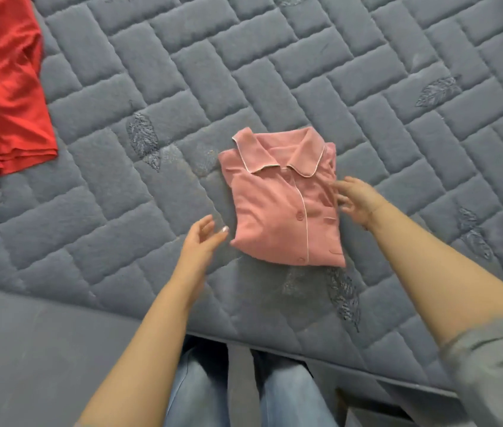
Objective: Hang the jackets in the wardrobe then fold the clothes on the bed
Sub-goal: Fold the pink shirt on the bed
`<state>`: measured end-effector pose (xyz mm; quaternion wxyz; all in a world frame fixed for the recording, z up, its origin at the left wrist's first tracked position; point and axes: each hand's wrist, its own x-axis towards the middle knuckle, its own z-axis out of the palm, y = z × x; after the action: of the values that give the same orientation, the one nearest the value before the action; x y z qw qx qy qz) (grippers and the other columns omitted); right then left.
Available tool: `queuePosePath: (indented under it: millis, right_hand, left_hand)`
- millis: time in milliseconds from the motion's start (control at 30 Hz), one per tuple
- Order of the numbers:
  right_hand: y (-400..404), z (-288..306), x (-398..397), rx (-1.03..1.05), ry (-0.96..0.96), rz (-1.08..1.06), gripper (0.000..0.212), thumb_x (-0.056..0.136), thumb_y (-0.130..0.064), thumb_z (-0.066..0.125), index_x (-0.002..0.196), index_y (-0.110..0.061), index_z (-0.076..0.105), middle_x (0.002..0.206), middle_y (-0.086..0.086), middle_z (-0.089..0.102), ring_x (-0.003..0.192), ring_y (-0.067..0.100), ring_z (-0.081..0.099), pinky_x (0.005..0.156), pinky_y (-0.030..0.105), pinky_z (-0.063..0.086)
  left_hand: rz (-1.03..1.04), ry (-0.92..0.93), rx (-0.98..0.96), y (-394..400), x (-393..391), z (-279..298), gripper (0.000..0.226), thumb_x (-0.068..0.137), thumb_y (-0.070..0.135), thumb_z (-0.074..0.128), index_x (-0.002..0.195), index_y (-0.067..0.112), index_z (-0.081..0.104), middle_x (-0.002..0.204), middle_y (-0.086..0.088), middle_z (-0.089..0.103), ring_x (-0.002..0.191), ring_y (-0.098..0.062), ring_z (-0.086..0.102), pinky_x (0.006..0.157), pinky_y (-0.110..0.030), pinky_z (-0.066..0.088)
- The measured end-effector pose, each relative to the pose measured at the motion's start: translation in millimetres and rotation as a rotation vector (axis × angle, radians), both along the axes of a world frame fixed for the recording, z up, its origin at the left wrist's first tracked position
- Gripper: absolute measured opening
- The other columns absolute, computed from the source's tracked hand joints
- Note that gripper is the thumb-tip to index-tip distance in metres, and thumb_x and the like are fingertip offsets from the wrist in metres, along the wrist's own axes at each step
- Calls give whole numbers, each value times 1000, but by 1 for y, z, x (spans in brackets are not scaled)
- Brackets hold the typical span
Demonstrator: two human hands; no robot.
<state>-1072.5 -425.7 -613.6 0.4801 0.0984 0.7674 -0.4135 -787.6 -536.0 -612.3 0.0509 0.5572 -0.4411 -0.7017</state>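
A pink button-up pyjama shirt with white piping lies folded into a neat rectangle on the grey quilted mattress, collar facing away from me. My left hand hovers just off the shirt's lower left corner, fingers relaxed, holding nothing. My right hand is at the shirt's right edge with fingers spread and loose; it is blurred, and its fingertips seem to touch the fabric. A red garment lies spread at the mattress's far left.
The mattress's near edge runs across the bottom, with the grey bed frame below it. My legs in blue jeans stand against the bed. Bare mattress surrounds the pink shirt.
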Motion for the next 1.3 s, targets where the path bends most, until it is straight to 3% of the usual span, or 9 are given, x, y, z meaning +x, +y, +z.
queuePosePath:
  millis: [133,233,367,500,633,867,1000,1167,1300]
  right_hand:
    - [62,-38,40,85,135,-33,56,86,-10,72,136,-3,47,131,13,57,94,14,57,69,21,45]
    - [99,-53,77,83,191,-95,37,88,-8,68,122,-2,56,123,17,60,90,15,57,71,16,46]
    - [121,-64,97,94,128,-129,28,90,-21,69,112,-11,55,110,7,59,93,16,55,74,23,44]
    - [129,-55,90,-8,113,-196,18,93,-18,66,104,-5,62,90,7,64,73,14,59,75,27,52]
    - [167,-41,91,-16,269,-148,9,93,-16,65,86,-11,63,77,2,61,68,10,55,63,11,48]
    - [213,-60,105,221,47,118,17,90,-18,69,94,-1,67,92,12,67,85,20,58,77,30,45]
    - [181,-60,77,124,191,231,13,88,-10,67,95,-2,73,101,12,64,94,18,58,90,36,48]
    - [138,-68,54,133,161,362,28,91,-28,67,75,-6,60,70,-3,52,70,12,46,60,25,37]
    - [146,-75,48,255,208,417,37,92,-30,65,63,-15,48,64,-2,52,71,18,49,65,31,38]
  left_hand:
    - [-52,-143,123,41,-9,-38,60,93,31,65,145,18,38,139,2,47,115,-7,53,96,-28,40]
    - [-16,-85,114,57,-13,-50,37,90,35,68,121,27,50,120,8,60,96,-1,60,78,-24,49]
    - [-32,-114,13,71,-16,-51,19,91,25,68,100,10,61,93,-5,66,91,-18,63,88,-38,56]
    - [72,-170,-106,74,-7,-35,36,89,35,70,66,7,68,59,-5,65,58,-8,58,67,-17,50]
    - [-26,-287,-143,93,22,-22,64,86,49,70,35,20,42,40,0,45,40,-8,38,45,-15,32]
    - [-132,-438,81,146,49,-51,7,89,17,71,92,11,70,89,-1,71,96,-24,67,76,-27,49]
    - [56,-307,-6,108,24,-49,31,88,16,71,117,14,62,120,-4,63,109,-15,59,83,-20,44]
    - [113,-227,81,80,-20,-47,43,92,28,67,128,9,55,124,-7,62,112,-21,61,98,-39,50]
    - [245,-241,6,75,-40,-57,39,90,26,70,120,4,57,116,-10,61,103,-20,58,101,-38,48]
